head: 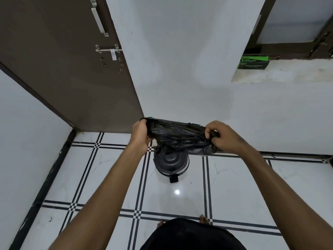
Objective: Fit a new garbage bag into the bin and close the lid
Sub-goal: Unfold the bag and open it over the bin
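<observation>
Thin, limp, slippery black plastic garbage bag point(177, 135) stretched just above small round black pedal bin point(171, 164), left hand point(139, 135) and right hand point(220, 136) fingers pinching its ends; best gripped at mouth edge.

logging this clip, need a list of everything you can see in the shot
garbage bag: one, black, stretched between both hands above the bin
bin: one, black, on the floor by the wall, lid down, pedal at front
box: one, green, on the window ledge at upper right
door: one, brown, open at left
latch: one, silver, on the door
handle: one, silver, above the latch
floor: white tiles, black lines
left hand: grips the bag's left end
right hand: pinches the bag's right end
</observation>
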Demonstrator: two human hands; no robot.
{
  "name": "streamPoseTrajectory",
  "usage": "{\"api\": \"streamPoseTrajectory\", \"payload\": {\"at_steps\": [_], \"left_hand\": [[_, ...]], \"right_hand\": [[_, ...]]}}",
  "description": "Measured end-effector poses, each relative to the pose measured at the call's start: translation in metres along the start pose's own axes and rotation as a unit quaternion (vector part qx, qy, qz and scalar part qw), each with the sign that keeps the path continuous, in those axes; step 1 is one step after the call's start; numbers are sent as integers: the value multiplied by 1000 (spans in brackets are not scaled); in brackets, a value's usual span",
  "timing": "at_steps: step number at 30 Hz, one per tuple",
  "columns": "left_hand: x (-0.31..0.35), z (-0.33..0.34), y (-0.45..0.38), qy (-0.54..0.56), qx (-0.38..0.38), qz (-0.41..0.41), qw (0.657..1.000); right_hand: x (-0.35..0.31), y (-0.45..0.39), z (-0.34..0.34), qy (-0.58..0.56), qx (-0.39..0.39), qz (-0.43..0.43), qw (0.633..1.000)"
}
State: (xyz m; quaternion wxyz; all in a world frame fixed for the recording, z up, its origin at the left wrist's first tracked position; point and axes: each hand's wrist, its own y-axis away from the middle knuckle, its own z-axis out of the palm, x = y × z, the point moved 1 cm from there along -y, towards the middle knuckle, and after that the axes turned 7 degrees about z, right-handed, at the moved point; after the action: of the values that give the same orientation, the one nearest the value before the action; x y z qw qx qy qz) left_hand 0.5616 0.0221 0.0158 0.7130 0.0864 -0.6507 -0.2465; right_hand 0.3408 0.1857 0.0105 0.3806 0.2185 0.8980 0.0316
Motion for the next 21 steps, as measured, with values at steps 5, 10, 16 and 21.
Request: {"api": "streamPoseTrajectory", "payload": {"at_steps": [5, 10, 16, 21], "left_hand": [[3, 16, 3, -236, -32, 238, 942], [18, 51, 18, -278, -142, 288, 905], [25, 59, 28, -251, -193, 237, 918], [21, 47, 30, -385, -111, 302, 865]], "right_hand": [[-39, 13, -23, -82, -114, -63, 988], [-51, -7, -5, -88, -67, -61, 992], [-32, -17, 22, -24, -10, -80, 996], [-31, -10, 20, 20, 97, -121, 988]]}}
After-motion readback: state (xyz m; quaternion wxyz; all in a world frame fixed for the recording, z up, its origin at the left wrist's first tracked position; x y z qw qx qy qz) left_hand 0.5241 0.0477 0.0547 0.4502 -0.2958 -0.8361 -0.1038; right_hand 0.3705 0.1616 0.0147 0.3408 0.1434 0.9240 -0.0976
